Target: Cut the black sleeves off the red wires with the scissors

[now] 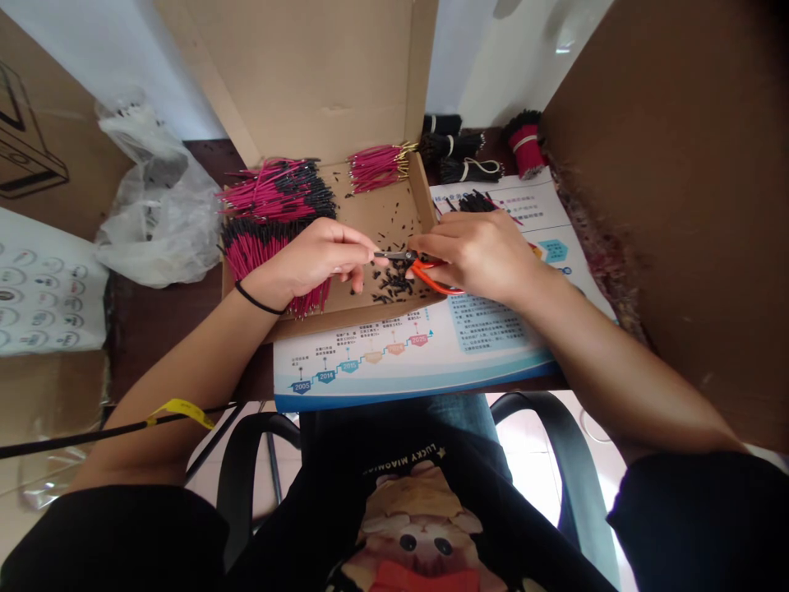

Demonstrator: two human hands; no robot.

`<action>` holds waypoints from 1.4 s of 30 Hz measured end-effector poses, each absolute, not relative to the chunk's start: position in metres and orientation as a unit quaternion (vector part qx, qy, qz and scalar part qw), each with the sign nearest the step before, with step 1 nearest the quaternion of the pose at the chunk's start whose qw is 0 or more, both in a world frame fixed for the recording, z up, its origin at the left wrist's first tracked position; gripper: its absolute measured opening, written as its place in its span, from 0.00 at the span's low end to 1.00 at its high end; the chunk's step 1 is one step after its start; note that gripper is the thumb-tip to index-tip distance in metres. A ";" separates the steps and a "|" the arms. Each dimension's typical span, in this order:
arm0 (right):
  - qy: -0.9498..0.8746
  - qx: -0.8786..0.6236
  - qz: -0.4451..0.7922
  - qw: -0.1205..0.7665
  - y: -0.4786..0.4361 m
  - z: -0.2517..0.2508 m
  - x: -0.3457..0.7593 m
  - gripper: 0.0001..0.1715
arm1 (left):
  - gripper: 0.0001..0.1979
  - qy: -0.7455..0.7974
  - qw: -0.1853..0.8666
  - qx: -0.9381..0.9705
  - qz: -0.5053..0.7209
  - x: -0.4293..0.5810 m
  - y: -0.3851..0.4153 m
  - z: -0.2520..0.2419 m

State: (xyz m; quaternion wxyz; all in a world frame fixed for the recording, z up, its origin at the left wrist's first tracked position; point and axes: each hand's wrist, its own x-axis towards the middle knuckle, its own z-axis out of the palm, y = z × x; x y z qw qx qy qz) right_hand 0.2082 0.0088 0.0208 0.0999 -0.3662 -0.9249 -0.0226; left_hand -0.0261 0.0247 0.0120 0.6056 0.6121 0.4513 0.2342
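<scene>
My left hand (314,259) is closed in a pinch on a short black wire piece (388,256), held over an open cardboard box (370,215). My right hand (477,251) grips orange-handled scissors (435,278), whose tip meets the wire end between the two hands. Under my left hand lies a large pile of red-and-black wires (274,210). A smaller bunch of red wires (377,167) rests at the box's back. Small black offcuts (394,288) are scattered on the box floor below the scissors.
A printed poster (407,353) lies under the box and my right wrist. Bundles of black and red wires (481,156) sit at the back right. A crumpled plastic bag (154,205) is at left, and a tall cardboard panel (678,205) stands at right.
</scene>
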 end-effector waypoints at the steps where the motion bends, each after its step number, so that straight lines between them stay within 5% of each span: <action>1: -0.926 -0.363 -0.028 0.099 0.009 0.021 0.208 0.18 | 0.07 0.454 0.599 0.617 0.234 -0.026 0.025 0.012; 42: -0.922 -0.370 -0.077 0.085 0.005 0.026 0.208 0.21 | 0.06 0.437 0.641 0.574 0.264 -0.027 0.024 0.008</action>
